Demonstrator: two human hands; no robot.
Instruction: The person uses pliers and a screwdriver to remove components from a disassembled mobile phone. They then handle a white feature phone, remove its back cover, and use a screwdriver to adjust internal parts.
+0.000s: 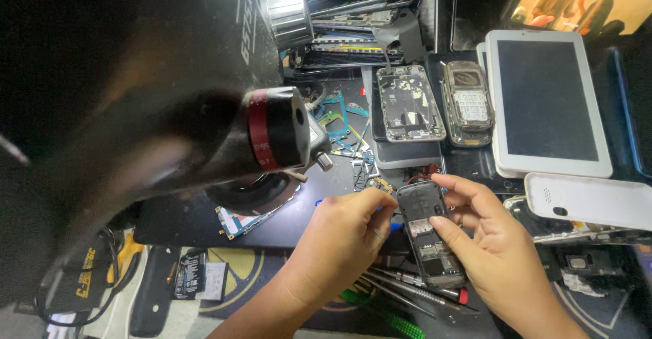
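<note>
My right hand holds a small opened phone body from the right side, its back cover off and the inner parts showing; the thumb rests on its middle. My left hand is curled beside the phone's left edge, fingertips touching its upper left corner, apparently pinching a small blue tool that is mostly hidden. Both hands hover over a dark work mat.
A large black microscope with a red ring fills the left. Behind lie a bare phone frame, a keypad phone, a white tablet and a white phone. Tweezers and screwdrivers lie below the hands; circuit boards scatter mid-bench.
</note>
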